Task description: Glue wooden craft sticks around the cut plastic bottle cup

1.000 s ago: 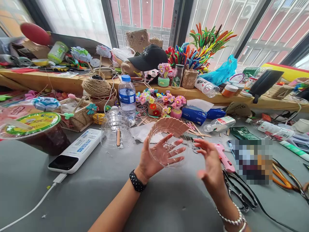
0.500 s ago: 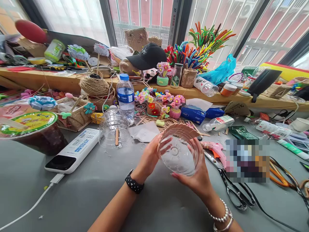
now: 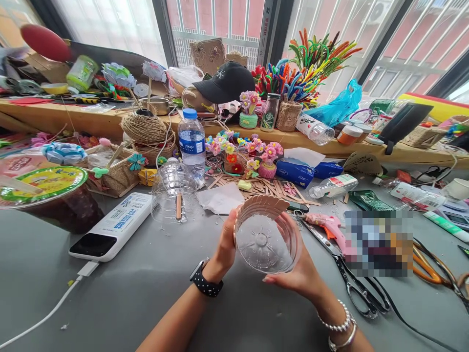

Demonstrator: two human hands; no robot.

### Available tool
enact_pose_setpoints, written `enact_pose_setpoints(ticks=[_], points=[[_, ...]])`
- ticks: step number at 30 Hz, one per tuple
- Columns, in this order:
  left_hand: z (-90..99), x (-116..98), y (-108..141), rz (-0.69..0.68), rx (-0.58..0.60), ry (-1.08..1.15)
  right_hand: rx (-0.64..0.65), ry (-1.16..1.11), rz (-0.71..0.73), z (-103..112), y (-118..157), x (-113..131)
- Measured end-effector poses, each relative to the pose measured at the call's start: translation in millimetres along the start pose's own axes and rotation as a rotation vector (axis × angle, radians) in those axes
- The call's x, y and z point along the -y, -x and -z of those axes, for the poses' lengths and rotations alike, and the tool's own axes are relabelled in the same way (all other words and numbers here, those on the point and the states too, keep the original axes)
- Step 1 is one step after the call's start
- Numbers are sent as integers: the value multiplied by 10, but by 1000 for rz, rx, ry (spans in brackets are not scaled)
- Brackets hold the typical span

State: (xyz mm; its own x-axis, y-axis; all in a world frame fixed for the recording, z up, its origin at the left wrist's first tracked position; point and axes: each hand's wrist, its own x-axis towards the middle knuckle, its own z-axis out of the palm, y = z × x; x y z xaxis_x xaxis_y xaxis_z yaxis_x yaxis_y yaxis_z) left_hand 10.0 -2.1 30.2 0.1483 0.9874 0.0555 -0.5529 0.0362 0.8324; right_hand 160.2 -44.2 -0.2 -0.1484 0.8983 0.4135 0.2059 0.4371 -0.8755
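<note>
Between my two hands is a clear plastic bottle bottom (image 3: pixel 261 244), cut off and tilted so that I look into its open end. Several wooden craft sticks (image 3: pixel 264 205) line the far part of its wall side by side. My left hand (image 3: pixel 226 242) grips it from the left, with a dotted watch strap at the wrist. Around its right side curls my right hand (image 3: pixel 302 264), thumb under the near rim; the fingers show partly through the plastic. The cut bottle top (image 3: pixel 172 188) stands on the table to the left, with one craft stick (image 3: pixel 178 206) on it.
To the right lie a pink glue gun (image 3: pixel 331 227), black-handled scissors (image 3: pixel 351 278) and a blurred patch. Loose craft sticks (image 3: pixel 269 188) and white paper (image 3: pixel 220 198) lie behind my hands. A power bank (image 3: pixel 113 227), a lidded drink cup (image 3: pixel 66 205) and a water bottle (image 3: pixel 192 142) stand left.
The bottle bottom has shifted slightly left and down and turned, so its ridged base and the row of sticks show more plainly. Both hands still hold it.
</note>
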Motion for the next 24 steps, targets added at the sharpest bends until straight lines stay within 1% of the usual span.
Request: enact_pose_setpoints(ticks=[6, 10, 14, 20, 24], points=[[-16, 17, 11, -33, 23, 1, 1, -35, 13, 8, 1, -27], [-23, 29, 13, -22, 18, -10, -7, -12, -11, 16, 8, -14], [-29, 30, 7, -1, 36, -13, -21, 8, -14, 13, 7, 6], [-13, -62, -8, 89, 114, 16, 1, 98, 9, 43, 18, -10], [-6, -131, -3, 156, 123, 68, 47, 128, 20, 59, 29, -6]])
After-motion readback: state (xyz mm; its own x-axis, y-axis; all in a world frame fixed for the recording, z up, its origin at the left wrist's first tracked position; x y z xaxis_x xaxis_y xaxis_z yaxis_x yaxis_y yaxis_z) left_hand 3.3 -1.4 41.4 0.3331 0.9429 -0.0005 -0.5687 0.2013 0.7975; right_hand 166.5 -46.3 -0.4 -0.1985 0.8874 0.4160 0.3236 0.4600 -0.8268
